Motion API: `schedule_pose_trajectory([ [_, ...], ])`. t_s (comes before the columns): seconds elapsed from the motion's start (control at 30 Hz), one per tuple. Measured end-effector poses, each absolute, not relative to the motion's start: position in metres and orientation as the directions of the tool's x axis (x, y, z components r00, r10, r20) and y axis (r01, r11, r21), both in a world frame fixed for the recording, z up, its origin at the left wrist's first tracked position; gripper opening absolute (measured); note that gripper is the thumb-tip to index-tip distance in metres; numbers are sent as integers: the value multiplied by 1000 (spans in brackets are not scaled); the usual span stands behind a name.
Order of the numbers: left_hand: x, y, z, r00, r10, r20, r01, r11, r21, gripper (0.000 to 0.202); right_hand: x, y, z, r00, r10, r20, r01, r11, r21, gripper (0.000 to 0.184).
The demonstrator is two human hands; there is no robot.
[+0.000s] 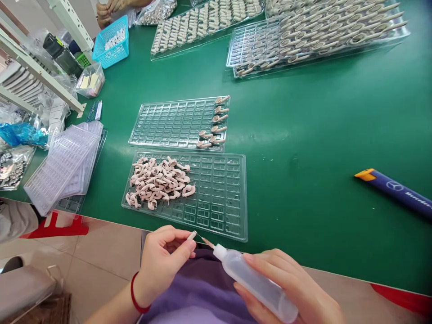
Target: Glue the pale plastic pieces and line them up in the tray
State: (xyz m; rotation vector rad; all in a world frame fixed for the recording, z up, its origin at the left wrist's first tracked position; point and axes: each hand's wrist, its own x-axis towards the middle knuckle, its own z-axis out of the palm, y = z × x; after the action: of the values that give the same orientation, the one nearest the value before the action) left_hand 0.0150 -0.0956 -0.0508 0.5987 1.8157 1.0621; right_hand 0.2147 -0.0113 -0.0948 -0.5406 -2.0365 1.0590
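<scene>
Between thumb and forefinger, my left hand (pixel 165 256) pinches a small pale plastic piece (pixel 192 236). My right hand (pixel 286 283) is wrapped round a translucent squeeze bottle (pixel 256 281), tilted so that its fine nozzle (pixel 207 242) points at the piece. Whether the tip touches it I cannot tell. Just beyond my hands is a clear tray (pixel 219 198) with a heap of curved pinkish-white parts (pixel 160 180) on its left half. Behind it lies another clear tray (pixel 172 121), where several spoon-shaped beige pieces (pixel 219 119) sit along the right end.
Trays of beige pieces (pixel 324 36) and smaller parts (pixel 205 22) line the back. A blue basket (pixel 111 42) stands near another person's hands (pixel 113 8). At left are stacked trays (pixel 65 162) and a metal shelf frame (pixel 72 27). A dark blue Mercedes-marked object (pixel 398 191) lies right.
</scene>
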Motion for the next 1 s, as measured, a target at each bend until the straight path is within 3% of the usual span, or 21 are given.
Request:
schedule_pose_trajectory([
  [0.83, 14, -96, -52, -454, 755, -473, -51, 508, 860, 14, 215, -12, -95, -612, 652, 448, 16, 576, -817, 56],
  [1.0, 15, -100, -50, -464, 730, -502, -88, 526, 846, 17, 220, -14, -92, -579, 716, 389, 56, 511, -858, 50],
])
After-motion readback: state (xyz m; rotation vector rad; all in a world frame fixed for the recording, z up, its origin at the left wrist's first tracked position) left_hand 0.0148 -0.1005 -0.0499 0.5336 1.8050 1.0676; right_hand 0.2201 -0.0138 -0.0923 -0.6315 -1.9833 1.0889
